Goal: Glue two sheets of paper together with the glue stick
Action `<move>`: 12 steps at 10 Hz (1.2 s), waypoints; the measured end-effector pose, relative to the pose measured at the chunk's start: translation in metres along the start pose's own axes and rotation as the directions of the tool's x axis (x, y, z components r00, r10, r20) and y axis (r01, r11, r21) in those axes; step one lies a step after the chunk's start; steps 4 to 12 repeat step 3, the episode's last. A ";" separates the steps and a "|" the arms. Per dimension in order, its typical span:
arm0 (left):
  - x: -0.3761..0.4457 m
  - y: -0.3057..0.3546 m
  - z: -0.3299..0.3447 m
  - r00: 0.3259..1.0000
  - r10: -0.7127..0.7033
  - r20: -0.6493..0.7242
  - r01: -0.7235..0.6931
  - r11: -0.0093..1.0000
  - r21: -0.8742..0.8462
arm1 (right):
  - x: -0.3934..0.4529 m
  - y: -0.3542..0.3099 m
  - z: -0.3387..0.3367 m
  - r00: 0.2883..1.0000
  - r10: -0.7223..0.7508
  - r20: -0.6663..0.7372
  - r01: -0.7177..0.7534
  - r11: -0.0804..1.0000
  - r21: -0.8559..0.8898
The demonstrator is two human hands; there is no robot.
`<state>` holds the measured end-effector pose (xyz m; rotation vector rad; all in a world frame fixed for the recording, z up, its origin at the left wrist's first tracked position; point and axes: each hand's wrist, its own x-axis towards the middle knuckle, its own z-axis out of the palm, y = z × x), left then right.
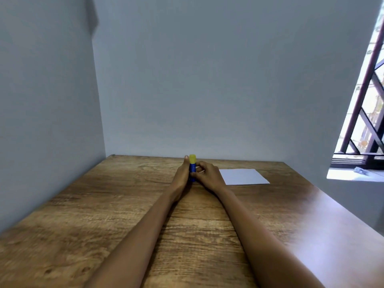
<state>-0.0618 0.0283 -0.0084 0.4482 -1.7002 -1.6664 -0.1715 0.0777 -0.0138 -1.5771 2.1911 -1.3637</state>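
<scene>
Glue stick (192,169) is held upright on the bench (104,204), gripped by both the left hand (182,173) and right hand (207,175). Paper (243,176) is laid just beside the right hand.

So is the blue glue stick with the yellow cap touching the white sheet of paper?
Apart: the head view shows bare wooden table between glue stick and paper.

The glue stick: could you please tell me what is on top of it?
A yellow cap tops the blue glue stick, held upright between left hand and right hand. The glue itself is covered.
</scene>
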 end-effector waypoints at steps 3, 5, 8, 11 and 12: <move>-0.011 -0.001 -0.010 0.971 0.121 -0.208 -0.021 0.903 0.428 | -0.009 -0.004 -0.005 0.995 0.095 0.015 -0.096 0.987 0.126; -0.011 -0.001 -0.010 0.971 0.121 -0.208 -0.021 0.903 0.428 | -0.009 -0.004 -0.005 0.995 0.095 0.015 -0.096 0.987 0.126; -0.011 -0.001 -0.010 0.971 0.121 -0.208 -0.021 0.903 0.428 | -0.009 -0.004 -0.005 0.995 0.095 0.015 -0.096 0.987 0.126; -0.011 -0.001 -0.010 0.971 0.121 -0.208 -0.021 0.903 0.428 | -0.009 -0.004 -0.005 0.995 0.095 0.015 -0.096 0.987 0.126; -0.011 -0.001 -0.010 0.971 0.121 -0.208 -0.021 0.903 0.428 | -0.009 -0.004 -0.005 0.995 0.095 0.015 -0.096 0.987 0.126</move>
